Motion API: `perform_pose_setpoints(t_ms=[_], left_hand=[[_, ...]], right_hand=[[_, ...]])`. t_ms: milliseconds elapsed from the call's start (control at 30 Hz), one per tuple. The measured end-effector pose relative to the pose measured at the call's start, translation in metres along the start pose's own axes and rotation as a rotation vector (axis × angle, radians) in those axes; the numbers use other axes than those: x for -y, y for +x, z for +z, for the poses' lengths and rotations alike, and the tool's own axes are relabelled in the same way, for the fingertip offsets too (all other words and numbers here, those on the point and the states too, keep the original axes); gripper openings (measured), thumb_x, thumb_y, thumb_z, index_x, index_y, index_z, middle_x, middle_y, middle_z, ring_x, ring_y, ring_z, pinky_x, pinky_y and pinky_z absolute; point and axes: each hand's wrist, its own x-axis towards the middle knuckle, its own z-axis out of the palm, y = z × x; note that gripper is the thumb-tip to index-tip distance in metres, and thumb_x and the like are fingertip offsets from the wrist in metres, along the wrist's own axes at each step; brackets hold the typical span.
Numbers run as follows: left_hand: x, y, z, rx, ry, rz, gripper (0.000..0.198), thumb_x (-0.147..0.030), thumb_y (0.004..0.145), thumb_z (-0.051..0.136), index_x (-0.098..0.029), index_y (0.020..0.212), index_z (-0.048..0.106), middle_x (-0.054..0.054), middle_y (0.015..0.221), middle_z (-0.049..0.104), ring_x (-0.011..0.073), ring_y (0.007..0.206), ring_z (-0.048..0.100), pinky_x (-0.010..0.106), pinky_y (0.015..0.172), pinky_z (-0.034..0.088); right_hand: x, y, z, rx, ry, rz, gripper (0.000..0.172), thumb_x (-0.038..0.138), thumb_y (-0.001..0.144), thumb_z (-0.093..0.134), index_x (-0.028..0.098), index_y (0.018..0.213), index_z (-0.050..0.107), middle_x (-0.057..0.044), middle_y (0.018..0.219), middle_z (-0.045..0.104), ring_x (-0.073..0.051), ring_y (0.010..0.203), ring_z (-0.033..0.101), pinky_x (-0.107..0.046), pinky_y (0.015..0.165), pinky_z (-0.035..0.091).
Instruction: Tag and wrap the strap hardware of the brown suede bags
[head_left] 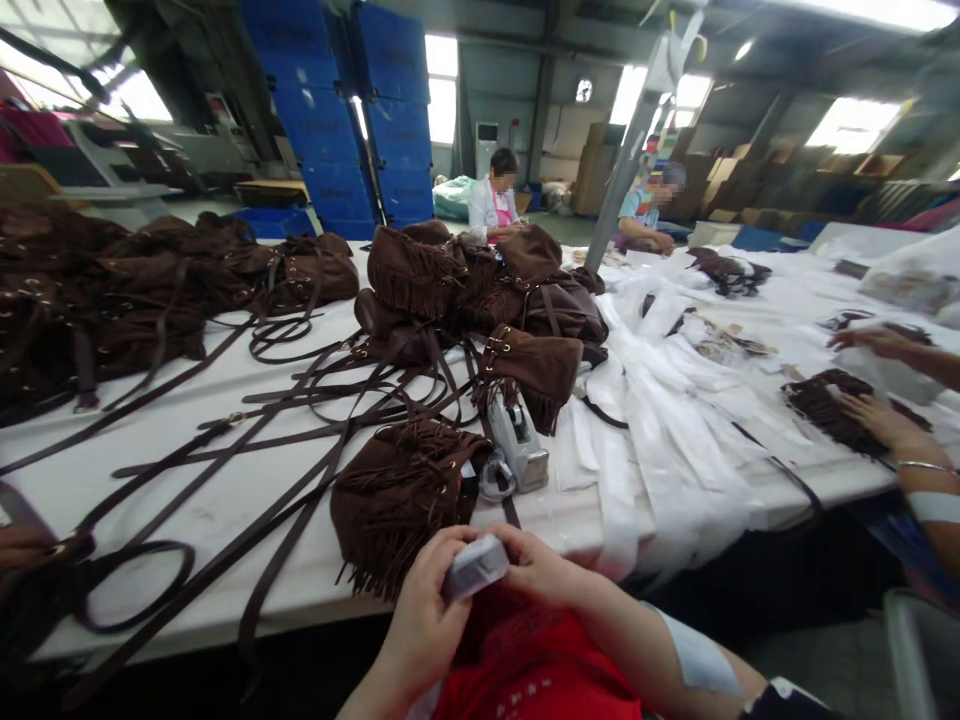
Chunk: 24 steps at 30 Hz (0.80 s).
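Red top (540, 672) nearest the camera, on the near side of the dispenser (523, 440). Between top and dispenser, the left hand (429, 600) pinches a grey block (476, 568) between thumb and fingers. The right hand (536, 568) has bent fingers against the block's right end; whether they grip it cannot be determined. A fringed brown bag (401, 500) sits on the table (202, 500) just left of the dispenser. A pile (555, 310) of brown bags stands behind the dispenser. White plastic (675, 440) lies to its right; well beyond, a co-worker's hand (874, 418) touches a fringed brown item (821, 405).
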Motion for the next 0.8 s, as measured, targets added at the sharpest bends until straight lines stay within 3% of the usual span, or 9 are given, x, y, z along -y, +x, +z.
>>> perform_pose_setpoints(t_ms=[100,167,267,333,433,567,667,800], left_hand=[[0.012,0.001,-0.003,-0.049,0.037,-0.014,0.036,-0.016,0.080,0.051,-0.018,0.114,0.061,0.014,0.119,0.066,0.0277,0.111,0.063,0.045,0.097,0.051],[0.017,0.001,-0.008,-0.076,0.058,-0.001,0.038,-0.018,0.080,0.050,-0.017,0.116,0.060,0.014,0.116,0.068,0.0286,0.109,0.065,0.046,0.096,0.052],[0.016,0.000,-0.015,-0.081,0.084,0.033,0.034,-0.021,0.082,0.051,-0.018,0.114,0.061,0.013,0.114,0.069,0.0277,0.106,0.066,0.043,0.093,0.054],[0.014,-0.002,-0.019,-0.058,0.108,0.057,0.033,-0.020,0.084,0.051,-0.020,0.115,0.060,0.012,0.114,0.069,0.0261,0.105,0.067,0.040,0.092,0.054],[0.010,-0.006,-0.021,-0.002,0.155,0.145,0.033,-0.018,0.084,0.050,-0.020,0.117,0.059,0.011,0.116,0.068,0.0245,0.106,0.066,0.036,0.091,0.054],[0.001,-0.005,-0.021,0.146,0.215,0.219,0.041,-0.012,0.080,0.050,-0.019,0.120,0.057,0.014,0.123,0.064,0.0250,0.113,0.063,0.037,0.096,0.051],[-0.008,0.004,-0.020,0.183,0.256,0.114,0.045,-0.009,0.076,0.049,-0.016,0.119,0.058,0.015,0.124,0.063,0.0258,0.113,0.063,0.039,0.098,0.049],[-0.011,0.019,-0.023,0.076,0.205,-0.042,0.031,-0.019,0.078,0.051,-0.017,0.106,0.064,0.012,0.107,0.070,0.0273,0.101,0.066,0.041,0.092,0.051]], right_hand=[[0.001,0.005,-0.008,-0.006,0.040,0.023,0.049,0.038,0.076,0.072,0.023,0.118,0.053,0.002,0.083,0.057,-0.012,0.068,0.053,-0.024,0.065,0.044],[0.002,0.009,-0.016,-0.082,-0.045,0.015,0.048,0.034,0.074,0.071,0.022,0.118,0.054,0.001,0.084,0.059,-0.012,0.065,0.054,-0.025,0.062,0.045],[-0.001,0.020,-0.025,-0.299,-0.362,-0.003,0.035,0.029,0.075,0.068,0.018,0.107,0.060,-0.006,0.097,0.066,-0.017,0.078,0.061,-0.031,0.074,0.049],[-0.005,0.030,-0.026,-0.362,-0.493,0.015,0.041,0.028,0.076,0.068,0.017,0.115,0.060,-0.010,0.108,0.068,-0.022,0.091,0.064,-0.035,0.084,0.050],[-0.009,0.050,-0.018,-0.311,-0.515,0.070,0.057,0.029,0.081,0.065,0.014,0.134,0.051,-0.014,0.116,0.068,-0.025,0.101,0.067,-0.036,0.089,0.051],[-0.005,0.086,-0.002,-0.244,-0.571,0.076,0.046,0.028,0.083,0.063,0.015,0.127,0.061,-0.015,0.126,0.066,-0.029,0.117,0.061,-0.038,0.100,0.046],[-0.002,0.107,0.005,-0.177,-0.537,0.063,0.043,0.028,0.083,0.064,0.017,0.124,0.065,-0.011,0.125,0.068,-0.027,0.116,0.063,-0.035,0.099,0.047],[-0.005,0.103,0.003,-0.150,-0.504,0.072,0.034,0.026,0.083,0.063,0.017,0.115,0.071,-0.007,0.113,0.073,-0.023,0.107,0.067,-0.031,0.093,0.050]])
